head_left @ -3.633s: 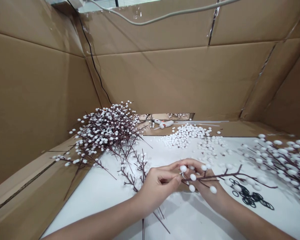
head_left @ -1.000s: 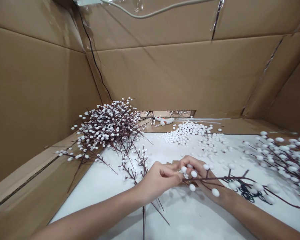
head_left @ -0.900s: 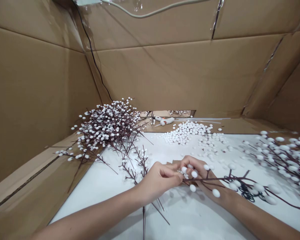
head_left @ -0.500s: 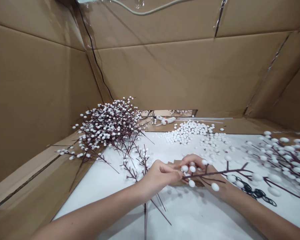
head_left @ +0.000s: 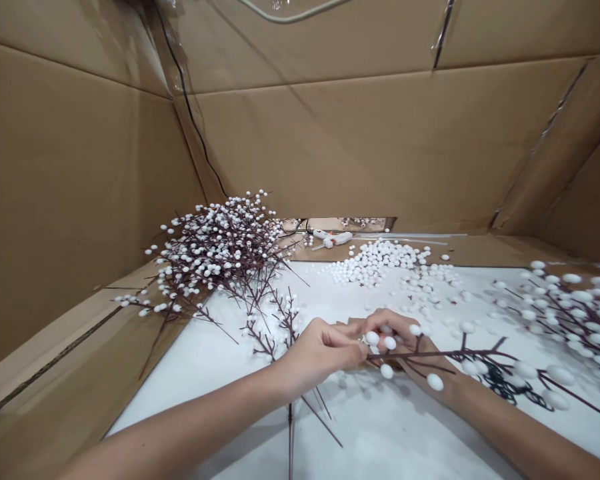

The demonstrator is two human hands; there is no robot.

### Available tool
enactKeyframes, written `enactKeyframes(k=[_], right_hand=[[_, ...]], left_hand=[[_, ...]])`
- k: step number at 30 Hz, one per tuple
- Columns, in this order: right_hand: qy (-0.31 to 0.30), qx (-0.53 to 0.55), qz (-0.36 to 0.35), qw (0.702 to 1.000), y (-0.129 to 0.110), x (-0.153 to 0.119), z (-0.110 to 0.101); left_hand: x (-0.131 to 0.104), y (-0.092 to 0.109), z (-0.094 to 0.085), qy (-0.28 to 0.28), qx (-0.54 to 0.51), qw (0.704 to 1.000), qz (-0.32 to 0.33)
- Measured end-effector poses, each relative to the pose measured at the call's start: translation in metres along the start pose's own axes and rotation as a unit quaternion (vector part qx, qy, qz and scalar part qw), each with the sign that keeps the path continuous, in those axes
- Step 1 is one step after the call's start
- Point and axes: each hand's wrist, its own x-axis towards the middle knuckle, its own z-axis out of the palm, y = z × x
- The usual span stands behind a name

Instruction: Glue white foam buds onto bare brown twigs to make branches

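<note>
A dark brown branch with white berries [head_left: 430, 354] stretches from the middle toward the right edge. My left hand [head_left: 325, 347] pinches its left end between thumb and fingers. Close against it, my right hand [head_left: 393, 333] has curled fingers near the same end, partly behind the berries; what its fingertips hold is hidden. A piece of brown cardboard [head_left: 353, 323] shows partly behind and beneath my hands. Another berry branch [head_left: 290, 320] lies on the white sheet just left of my left hand, its stems reaching toward the bottom edge.
A heap of berry branches [head_left: 220, 247] stands at the back left, more branches [head_left: 575, 313] at the right. Loose white berries [head_left: 380, 260] and a glue gun [head_left: 331, 239] lie at the back. Black rings [head_left: 505, 381] lie beside my right forearm. Cardboard walls surround the table.
The held branch has shifted slightly right and down at its right end. Both hands stay nearly in place, still close together.
</note>
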Motion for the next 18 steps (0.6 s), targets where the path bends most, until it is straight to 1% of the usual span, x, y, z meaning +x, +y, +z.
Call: enactKeyframes(k=[4,10,14,18], right_hand=[[-0.010,-0.010,-0.010,1.000,0.002,0.001,-0.001],[-0.018,-0.060,-0.029,0.998,-0.012,-0.001,0.002],[0.000,-0.064,-0.024,0.998,-0.017,0.000,0.006],[0.012,-0.039,-0.021,0.999,-0.015,0.001,0.008]], left_hand=[[0.000,-0.003,0.000,0.004,0.001,1.000,0.000],[0.001,-0.002,0.002,0.016,0.010,1.000,-0.019],[0.001,0.002,0.004,0.023,0.005,1.000,-0.018],[0.001,-0.001,0.004,0.035,0.007,0.999,-0.021]])
